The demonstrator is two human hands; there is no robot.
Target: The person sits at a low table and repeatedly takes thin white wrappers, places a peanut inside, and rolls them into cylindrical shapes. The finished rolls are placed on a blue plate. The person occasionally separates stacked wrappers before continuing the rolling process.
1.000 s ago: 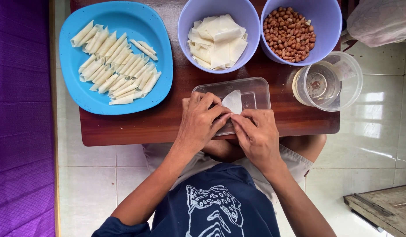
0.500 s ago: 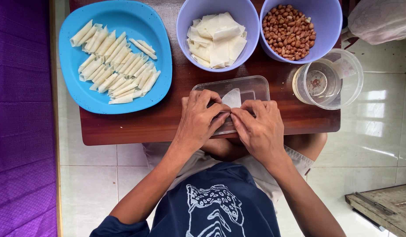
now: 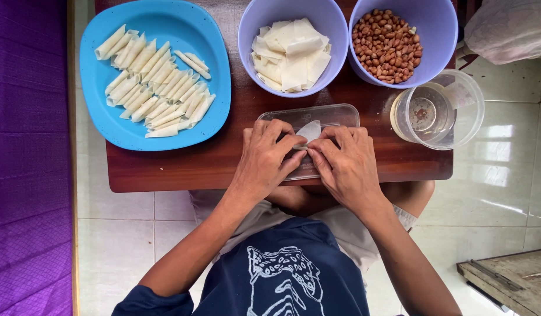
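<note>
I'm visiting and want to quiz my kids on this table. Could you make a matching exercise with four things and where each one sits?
Things:
1. rolls
2. peanuts
3. wrapper sheets
4. clear cup

Places:
A. right purple bowl
B. blue plate
C. right end of the table, below the peanuts
D. left purple bowl

Pairs: 1-B, 2-A, 3-D, 4-C
</note>
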